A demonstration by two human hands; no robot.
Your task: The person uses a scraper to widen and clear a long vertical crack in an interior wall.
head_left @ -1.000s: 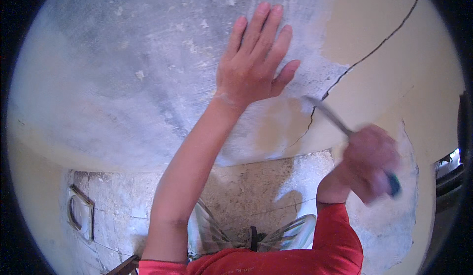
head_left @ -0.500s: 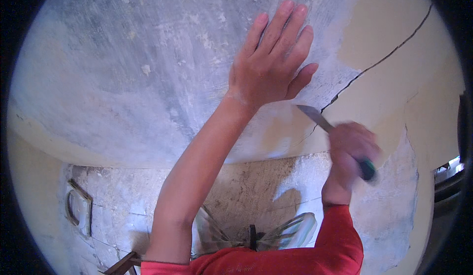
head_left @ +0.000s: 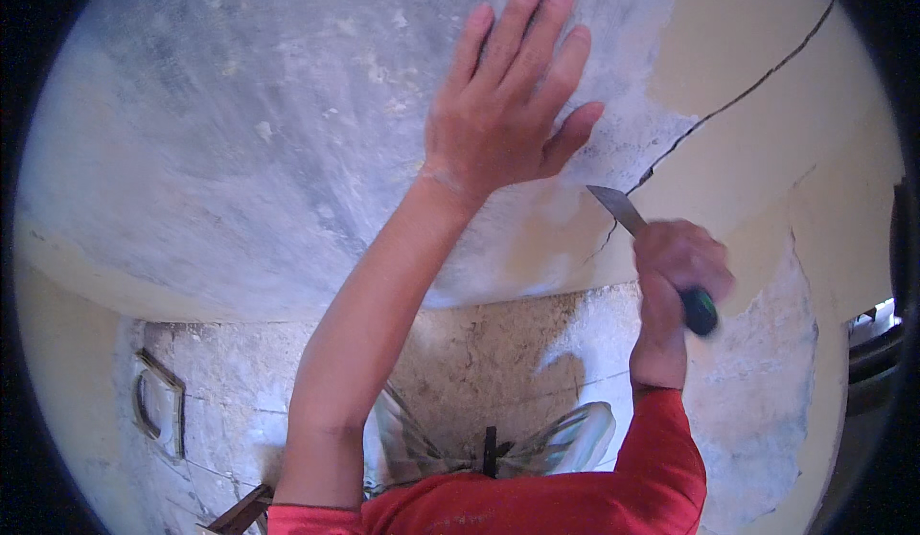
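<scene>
My left hand [head_left: 498,104] lies with its fingers spread against the wall [head_left: 316,85], on a scraped grey-white patch. Below and to the right, my right hand [head_left: 682,257] is closed round the dark green-black handle of a knife [head_left: 618,206]. Its curved metal blade points up and left, the tip beside the lower part of a dark crack [head_left: 738,94] in the plaster. Whether the tip touches the wall I cannot tell. Part of the handle is hidden in my fist.
Yellowish paint borders the scraped patch on the right. Below is a stained, tiled-looking floor [head_left: 489,363]. At the lower left lies a frame-like object with an oval opening [head_left: 161,406], and near my left elbow a brown wooden piece [head_left: 241,511]. Dark items stand at the far right edge.
The view has shifted slightly. My right hand and the knife have moved a little, with the blade tip somewhat nearer the crack. My left hand stays flat on the wall.
</scene>
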